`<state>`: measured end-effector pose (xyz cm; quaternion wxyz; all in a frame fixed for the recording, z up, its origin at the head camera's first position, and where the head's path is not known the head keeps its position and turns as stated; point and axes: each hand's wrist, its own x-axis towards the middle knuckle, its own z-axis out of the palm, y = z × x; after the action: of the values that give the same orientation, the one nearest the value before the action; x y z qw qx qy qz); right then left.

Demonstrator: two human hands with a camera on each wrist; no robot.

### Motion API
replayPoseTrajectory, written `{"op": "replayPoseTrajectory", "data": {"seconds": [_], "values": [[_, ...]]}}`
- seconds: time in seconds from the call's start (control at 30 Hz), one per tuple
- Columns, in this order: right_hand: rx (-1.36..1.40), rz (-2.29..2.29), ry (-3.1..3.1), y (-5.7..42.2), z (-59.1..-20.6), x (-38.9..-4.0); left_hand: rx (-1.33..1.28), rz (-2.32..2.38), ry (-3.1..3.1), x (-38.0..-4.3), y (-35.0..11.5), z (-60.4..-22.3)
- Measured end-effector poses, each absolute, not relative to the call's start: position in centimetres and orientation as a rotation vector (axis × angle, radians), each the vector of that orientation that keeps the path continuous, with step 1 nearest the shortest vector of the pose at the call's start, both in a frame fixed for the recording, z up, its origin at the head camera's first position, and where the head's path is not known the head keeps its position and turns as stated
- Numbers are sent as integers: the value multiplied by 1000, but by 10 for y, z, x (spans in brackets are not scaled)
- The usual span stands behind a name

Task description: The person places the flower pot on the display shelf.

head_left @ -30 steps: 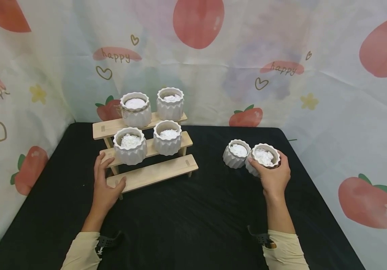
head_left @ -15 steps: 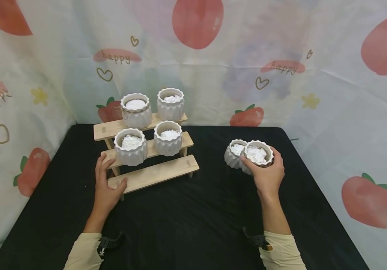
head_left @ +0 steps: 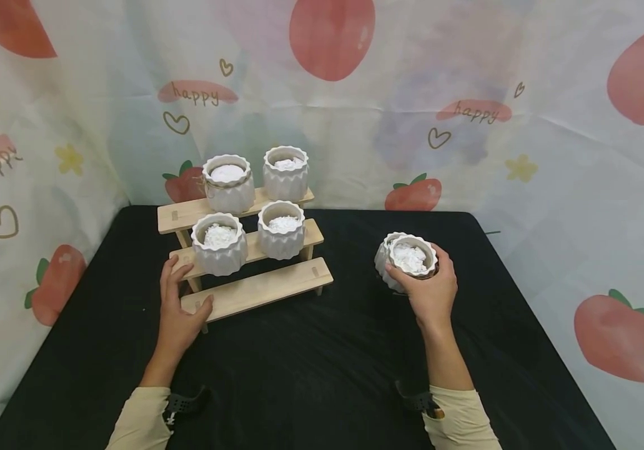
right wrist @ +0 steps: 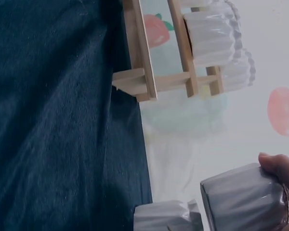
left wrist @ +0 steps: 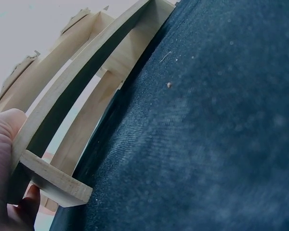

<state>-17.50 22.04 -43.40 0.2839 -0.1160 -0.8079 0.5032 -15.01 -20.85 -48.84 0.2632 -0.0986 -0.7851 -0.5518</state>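
My right hand [head_left: 433, 290] grips a white fluted pot [right wrist: 245, 199] by its rim, thumb on the near left side. White crumbly filling [head_left: 410, 257] shows inside it. In the right wrist view the pot hangs tilted beside a second pot [right wrist: 166, 216] that stands on the black cloth. From the head camera, the held pot covers most of that second pot [head_left: 383, 250]. My left hand [head_left: 179, 312] holds the left end of a three-step wooden stand [head_left: 265, 287], with the thumb on the lowest step. In the left wrist view the fingers wrap that end [left wrist: 21, 139].
On the top step stand two white pots, one tied with twine [head_left: 228, 183] and one plain [head_left: 286, 173]. The middle step bears two more pots [head_left: 219, 244], [head_left: 281, 230]. The black-covered table [head_left: 310, 375] ends at a fruit-print backdrop [head_left: 344, 144].
My right hand has carried its pot to the left, so it now overlaps the other loose pot in the head view. My left hand stays at the stand.
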Motion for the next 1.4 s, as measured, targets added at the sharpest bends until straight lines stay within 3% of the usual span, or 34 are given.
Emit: {"op": "replayPoseTrajectory", "data": {"seconds": [1.4], "values": [[-14, 1683, -2166, 147, -448, -190, -275, -1492, -2102, -152, -207, -490]]}}
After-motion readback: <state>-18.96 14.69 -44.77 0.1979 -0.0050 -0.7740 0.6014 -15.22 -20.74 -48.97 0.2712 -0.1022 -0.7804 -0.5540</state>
